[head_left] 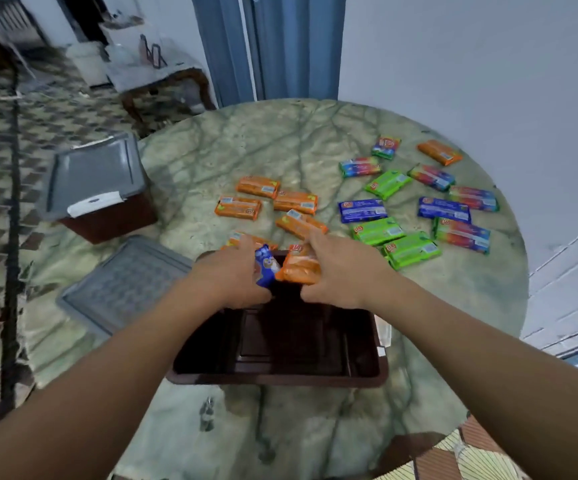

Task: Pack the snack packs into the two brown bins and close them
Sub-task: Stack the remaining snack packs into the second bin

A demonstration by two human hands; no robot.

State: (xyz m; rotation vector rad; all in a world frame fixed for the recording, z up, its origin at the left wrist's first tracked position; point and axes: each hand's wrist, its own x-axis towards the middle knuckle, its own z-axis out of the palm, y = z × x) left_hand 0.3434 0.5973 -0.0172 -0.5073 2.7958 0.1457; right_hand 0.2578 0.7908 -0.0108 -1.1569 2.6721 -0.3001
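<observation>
Snack packs [389,183] on round marble table [211,157]

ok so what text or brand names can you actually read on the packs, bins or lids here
None can be read.
Orange packs: red logo patch and pale label, too blurred.
Green packs: same logo, unreadable.
Blue packs: pale print lines, too small.
Blue pack in the left hand: picture only, no legible word.
White label on the closed bin: dark mark, unreadable.
</observation>
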